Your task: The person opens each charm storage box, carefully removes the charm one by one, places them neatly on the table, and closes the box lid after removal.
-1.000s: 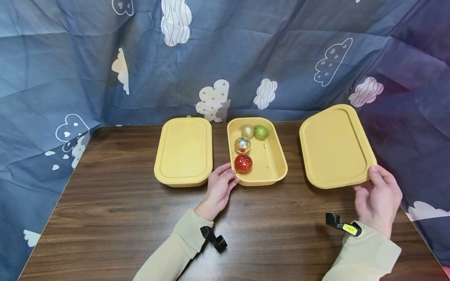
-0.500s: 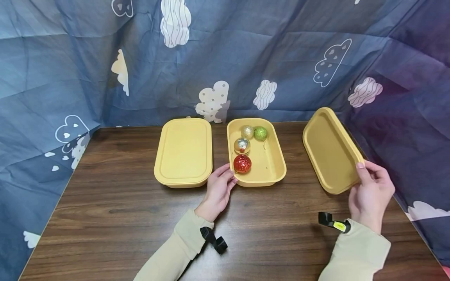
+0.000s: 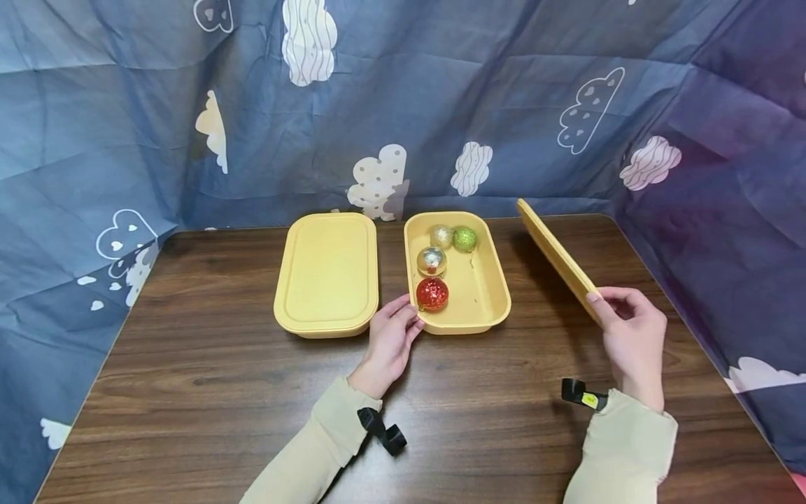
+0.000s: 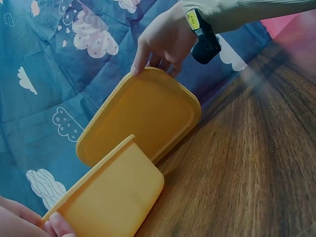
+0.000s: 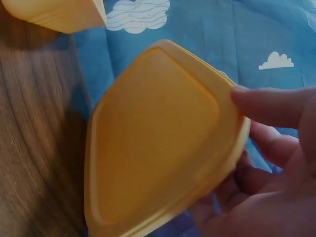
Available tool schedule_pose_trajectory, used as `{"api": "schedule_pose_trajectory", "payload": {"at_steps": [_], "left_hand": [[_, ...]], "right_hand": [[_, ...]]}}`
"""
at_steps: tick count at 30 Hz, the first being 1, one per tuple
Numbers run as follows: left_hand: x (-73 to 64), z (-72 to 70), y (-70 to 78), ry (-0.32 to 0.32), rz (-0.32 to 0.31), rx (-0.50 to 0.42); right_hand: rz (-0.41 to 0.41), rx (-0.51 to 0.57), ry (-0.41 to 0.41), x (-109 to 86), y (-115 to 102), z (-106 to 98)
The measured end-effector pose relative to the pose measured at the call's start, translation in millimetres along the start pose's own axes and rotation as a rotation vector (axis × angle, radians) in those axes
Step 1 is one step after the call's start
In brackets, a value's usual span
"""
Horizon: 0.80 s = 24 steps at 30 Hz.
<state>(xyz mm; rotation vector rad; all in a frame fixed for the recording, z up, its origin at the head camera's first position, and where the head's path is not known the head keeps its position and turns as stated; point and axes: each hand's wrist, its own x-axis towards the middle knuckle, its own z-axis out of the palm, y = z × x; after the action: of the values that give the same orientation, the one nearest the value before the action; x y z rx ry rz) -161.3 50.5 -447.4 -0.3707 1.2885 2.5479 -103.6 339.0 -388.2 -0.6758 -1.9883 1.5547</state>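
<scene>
A yellow lid tilts nearly edge-on, its near corner pinched between thumb and fingers of my right hand. The lid's broad recessed face fills the middle of the right wrist view. To its left stands an open yellow box, whose near left corner my left hand grips at the rim. Inside the box, along its left and far sides, lie a red ball ornament, a shiny silver-gold one, a pale glittery one and a green one.
Left of the open box sits a second yellow box with its lid on. Both boxes stand on a dark wooden table, close to its far edge. A blue cloth with cloud prints hangs behind and to the sides.
My right hand has moved left and turned the lid from showing its broad face to nearly edge-on. My left hand stays at the open box's corner.
</scene>
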Motion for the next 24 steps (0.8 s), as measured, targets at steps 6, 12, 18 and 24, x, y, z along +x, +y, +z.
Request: {"api": "schedule_pose_trajectory", "payload": {"at_steps": [6, 12, 18, 24], "left_hand": [[-0.9, -0.6, 0.1, -0.003, -0.006, -0.002], [-0.6, -0.6, 0.0, 0.0, -0.012, -0.005], [-0.1, 0.1, 0.0, 0.009, -0.014, -0.005], [1.0, -0.8, -0.4, 0.013, -0.03, 0.001]], "right_hand": [[-0.095, -0.369, -0.159, -2.2, 6, 4], [-0.208, -0.57, -0.282, -0.3, 20, 12], [-0.225, -0.636, -0.369, 0.8, 28, 19], [-0.217, -0.691, -0.42, 0.3, 33, 24]]}}
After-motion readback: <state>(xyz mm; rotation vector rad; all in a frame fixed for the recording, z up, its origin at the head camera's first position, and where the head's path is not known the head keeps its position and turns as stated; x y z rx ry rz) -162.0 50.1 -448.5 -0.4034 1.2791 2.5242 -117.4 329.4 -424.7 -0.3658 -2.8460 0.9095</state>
